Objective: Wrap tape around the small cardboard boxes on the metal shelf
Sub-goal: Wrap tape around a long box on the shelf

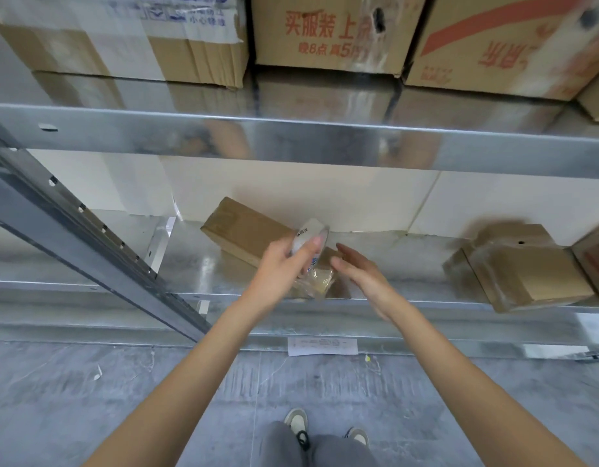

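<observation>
Metal shelf (224, 264) held a small box (247, 235), half hidden behind the hands. Left hand (277, 264) gripped the tape roll (311, 237); right hand (362, 271) hovered beside it, fingers straight. Keeping the strip taut would help it wrap cleanly.

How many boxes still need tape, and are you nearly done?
Not nearly. The box on the right looks shiny with tape already. The left hand holds the tape roll at the end of the long box, where clear tape bunches; the right hand reaches in, open. That box's far end looks bare. Another box at the right edge is too cut off to judge.
</observation>
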Tool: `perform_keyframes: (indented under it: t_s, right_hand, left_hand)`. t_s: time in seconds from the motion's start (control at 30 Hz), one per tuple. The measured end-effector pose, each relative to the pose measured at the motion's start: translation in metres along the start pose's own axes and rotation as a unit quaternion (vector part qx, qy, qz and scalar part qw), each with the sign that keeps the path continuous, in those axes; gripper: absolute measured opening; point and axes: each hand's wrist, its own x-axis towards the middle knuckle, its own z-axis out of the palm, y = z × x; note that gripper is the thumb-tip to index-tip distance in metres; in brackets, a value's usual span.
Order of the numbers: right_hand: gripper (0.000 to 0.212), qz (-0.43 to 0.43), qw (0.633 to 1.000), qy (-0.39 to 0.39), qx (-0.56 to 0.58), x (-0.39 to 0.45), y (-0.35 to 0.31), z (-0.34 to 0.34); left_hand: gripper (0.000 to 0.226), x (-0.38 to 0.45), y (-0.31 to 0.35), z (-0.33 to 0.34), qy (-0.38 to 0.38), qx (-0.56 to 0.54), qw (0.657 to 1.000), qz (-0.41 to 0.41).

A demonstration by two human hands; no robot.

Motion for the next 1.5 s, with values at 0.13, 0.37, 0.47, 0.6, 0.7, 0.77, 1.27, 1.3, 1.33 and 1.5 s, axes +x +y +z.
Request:
perform_keyframes:
  t_s: [0.13, 0.37, 0.47, 0.6, 0.7, 0.77, 1.27, 1.3, 1.33, 1.5]
  right_hand:
    - [0.096, -0.065, 0.995, 0.004, -0.071, 0.002, -0.001, 0.012]
    - [0.05, -0.077, 0.995, 0.051, -0.037, 0.001, -0.008, 0.017]
    - [0.048, -0.072, 0.995, 0.058, -0.043, 0.002, -0.009, 0.018]
    - [0.048, -0.06, 0.996, 0.064, 0.023, 0.011, -0.014, 0.014]
    - [0.049, -0.065, 0.995, 0.057, 0.048, 0.011, -0.015, 0.015]
    - [0.052, -0.067, 0.995, 0.053, 0.057, 0.01, -0.014, 0.017]
    - [0.062, -0.075, 0.995, 0.016, 0.066, 0.0, -0.011, 0.017]
    - [0.062, -0.081, 0.995, 0.007, 0.057, 0.0, -0.01, 0.015]
    - [0.062, -0.088, 0.995, 0.001, 0.051, 0.0, -0.008, 0.013]
    - [0.057, -0.112, 0.992, 0.024, -0.061, 0.004, -0.013, 0.015]
  left_hand:
    - [0.045, 0.018, 0.008, 0.007, -0.004, 0.012, 1.0, -0.011]
    - [0.038, 0.021, 0.008, 0.012, 0.02, 0.011, 1.0, -0.012]
    - [0.038, 0.024, 0.01, 0.012, 0.049, 0.012, 0.998, -0.035]
    - [0.041, 0.016, 0.007, 0.004, 0.047, 0.047, 0.995, -0.074]
    - [0.041, 0.005, -0.002, -0.001, 0.041, 0.052, 0.988, -0.137]
    - [0.036, -0.003, -0.01, -0.001, 0.039, 0.054, 0.982, -0.175]
    - [0.057, -0.041, -0.052, 0.01, 0.024, 0.293, 0.952, -0.081]
    - [0.056, -0.04, -0.054, 0.009, 0.017, 0.298, 0.951, -0.084]
    - [0.055, -0.04, -0.055, 0.009, 0.015, 0.304, 0.949, -0.082]
    - [0.059, -0.037, -0.057, 0.011, 0.006, 0.353, 0.935, -0.044]
